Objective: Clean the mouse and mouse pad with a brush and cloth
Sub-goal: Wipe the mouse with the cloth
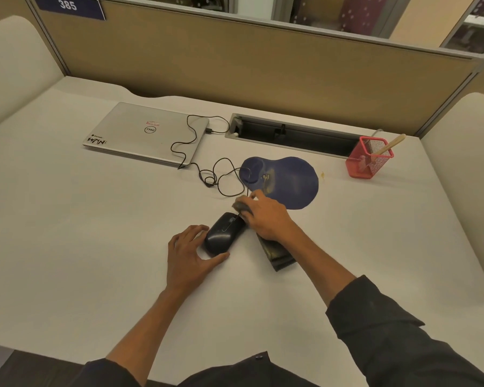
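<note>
A black wired mouse [223, 232] lies on the white desk [81, 219], off the pad. My left hand [189, 251] cups its near end, thumb and fingers on either side. My right hand [264, 216] presses a bunched grey cloth [241, 207] against the mouse's far end. The blue mouse pad [291, 180] lies just beyond, with a yellowish smear and crumbs near its middle. A wooden-handled brush [386, 148] stands in a red mesh holder [368, 158] at the far right.
A closed silver laptop [148, 132] lies at the back left, the mouse cable [215, 174] looping from it. A dark folded object [280, 254] rests under my right wrist. A cable tray slot [291, 134] runs along the back partition.
</note>
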A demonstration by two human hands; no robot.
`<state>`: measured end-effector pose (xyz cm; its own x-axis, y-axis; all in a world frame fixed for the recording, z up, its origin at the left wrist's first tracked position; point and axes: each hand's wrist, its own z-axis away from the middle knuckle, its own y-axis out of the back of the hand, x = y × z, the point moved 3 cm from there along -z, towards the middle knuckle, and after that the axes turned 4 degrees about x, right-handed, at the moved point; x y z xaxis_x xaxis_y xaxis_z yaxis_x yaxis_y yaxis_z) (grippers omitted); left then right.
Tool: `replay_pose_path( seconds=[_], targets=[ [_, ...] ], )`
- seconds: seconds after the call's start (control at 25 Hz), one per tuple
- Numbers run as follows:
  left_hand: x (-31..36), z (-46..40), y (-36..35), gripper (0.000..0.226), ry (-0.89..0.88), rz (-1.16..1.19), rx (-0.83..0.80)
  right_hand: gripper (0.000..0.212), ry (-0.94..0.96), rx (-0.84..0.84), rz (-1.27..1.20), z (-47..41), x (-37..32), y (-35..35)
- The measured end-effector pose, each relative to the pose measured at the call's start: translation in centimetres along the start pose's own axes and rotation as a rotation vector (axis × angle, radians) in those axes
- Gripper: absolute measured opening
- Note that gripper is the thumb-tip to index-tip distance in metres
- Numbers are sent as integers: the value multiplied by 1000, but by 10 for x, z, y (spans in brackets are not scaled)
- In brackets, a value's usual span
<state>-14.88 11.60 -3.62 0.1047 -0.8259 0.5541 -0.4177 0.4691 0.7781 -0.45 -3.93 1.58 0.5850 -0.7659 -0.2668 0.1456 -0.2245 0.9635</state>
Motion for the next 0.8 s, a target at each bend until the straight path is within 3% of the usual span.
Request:
replay_pose_path(
  seconds=[0.12, 0.32, 0.8],
  targets=[
    [1, -1, 0, 68, -2, -4, 0, 32, 79, -48, 18, 4, -6, -10],
    [0, -1, 0, 69, 3, -1, -4, 28, 69, 16, 126, -6, -6, -13],
    [2, 1, 2, 76, 8, -3, -10, 29, 33, -14, -77, 0, -1, -20]
  ],
)
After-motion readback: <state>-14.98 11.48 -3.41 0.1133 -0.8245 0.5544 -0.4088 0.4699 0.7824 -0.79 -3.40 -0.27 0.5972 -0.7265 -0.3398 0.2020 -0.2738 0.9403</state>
